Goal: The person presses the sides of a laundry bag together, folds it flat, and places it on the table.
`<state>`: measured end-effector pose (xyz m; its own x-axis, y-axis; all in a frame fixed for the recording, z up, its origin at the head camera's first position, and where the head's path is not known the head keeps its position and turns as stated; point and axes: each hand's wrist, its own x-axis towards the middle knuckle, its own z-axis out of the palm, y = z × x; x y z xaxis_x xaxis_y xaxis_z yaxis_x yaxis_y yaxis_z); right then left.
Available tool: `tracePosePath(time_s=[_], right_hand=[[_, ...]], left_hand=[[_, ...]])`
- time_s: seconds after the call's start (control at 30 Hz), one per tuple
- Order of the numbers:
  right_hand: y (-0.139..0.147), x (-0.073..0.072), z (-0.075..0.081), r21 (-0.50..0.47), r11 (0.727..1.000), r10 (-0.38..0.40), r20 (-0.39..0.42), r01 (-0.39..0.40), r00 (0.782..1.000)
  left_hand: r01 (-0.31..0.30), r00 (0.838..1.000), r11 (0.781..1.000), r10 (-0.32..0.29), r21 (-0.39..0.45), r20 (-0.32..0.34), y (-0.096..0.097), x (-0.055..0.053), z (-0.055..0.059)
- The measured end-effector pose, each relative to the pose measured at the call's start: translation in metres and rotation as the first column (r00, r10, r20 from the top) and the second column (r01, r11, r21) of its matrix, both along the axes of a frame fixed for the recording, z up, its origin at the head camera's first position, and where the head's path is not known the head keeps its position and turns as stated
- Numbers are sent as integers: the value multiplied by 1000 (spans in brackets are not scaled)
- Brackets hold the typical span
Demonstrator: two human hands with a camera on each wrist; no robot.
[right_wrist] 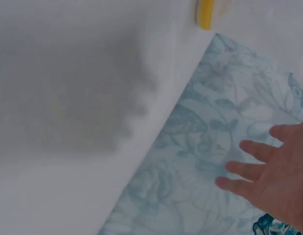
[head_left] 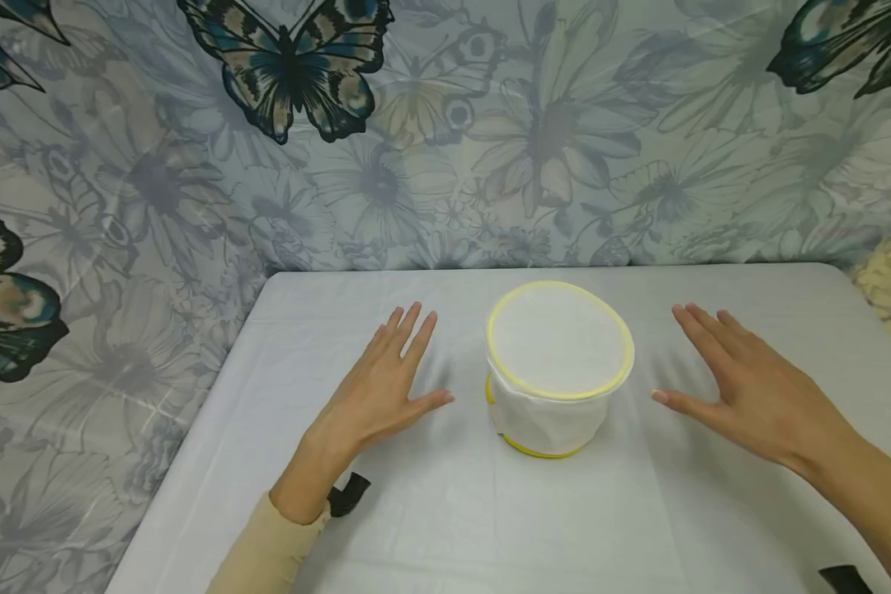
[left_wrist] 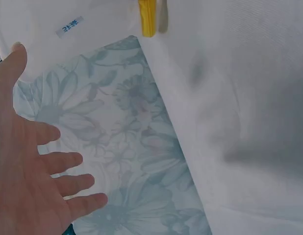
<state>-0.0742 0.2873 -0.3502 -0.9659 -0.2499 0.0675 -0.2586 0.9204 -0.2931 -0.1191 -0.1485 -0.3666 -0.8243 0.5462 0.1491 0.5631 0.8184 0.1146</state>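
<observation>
Left hand [head_left: 371, 396], beige sleeve [head_left: 271, 544] at the forearm: released, fingers extended, thumb out toward the middle, holding nothing. It hovers over the desk [head_left: 431, 528], which is covered in plain white cloth. Short black strip [head_left: 349, 495] shows beside that wrist.

Next, just right of the left thumb but not touching: round white fabric container with yellow trim [head_left: 553, 425]. It stands upright on the desk between the two hands, near both. Flat round top on, yellow band around its edge, another yellow line at the base. Side wall looks a bit creased.

Right hand [head_left: 757, 388]: also released, fingers extended, thumb pointing at the container, nothing held, gap to the container's right side. Second black piece [head_left: 845, 579] at the bottom edge, under the right forearm.

Behind, full width left to right: grey floral fabric backdrop [head_left: 431, 198] with dark blue-and-tan butterflies [head_left: 289, 70].
</observation>
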Motion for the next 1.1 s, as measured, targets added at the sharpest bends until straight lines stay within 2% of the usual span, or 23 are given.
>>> tracePosePath(time_s=[0.23, 0.47, 0.63, 0.77, 0.87, 0.97, 1.1], right_hand=[[-10, 3, 10, -21, 999, -24, 30, 25, 999], [-16, 6, 18, -66, 998, -11, 3, 11, 1000], [-22, 6, 23, -176, 982, 60, -80, -73, 995], [-27, 3, 22, -261, 948, 140, -162, -179, 977], [-30, 1, 23, -291, 927, 183, -197, -236, 963], [-33, 0, 25, -315, 913, 206, -198, -261, 958], [-36, -1, 27, -340, 909, 192, -175, -242, 966]], left_hand=[[52, 995, 998, -50, 26, -82, 6, 0, 6], [139, 982, 987, -127, 78, -142, 12, 0, 11], [200, 972, 970, -180, 136, -148, 18, -1, 15], [246, 964, 950, -218, 194, -155, 22, -4, 17], [276, 957, 931, -243, 238, -159, 24, -6, 18], [292, 954, 917, -257, 273, -155, 26, -8, 18], [301, 952, 902, -266, 310, -151, 30, -10, 18]])
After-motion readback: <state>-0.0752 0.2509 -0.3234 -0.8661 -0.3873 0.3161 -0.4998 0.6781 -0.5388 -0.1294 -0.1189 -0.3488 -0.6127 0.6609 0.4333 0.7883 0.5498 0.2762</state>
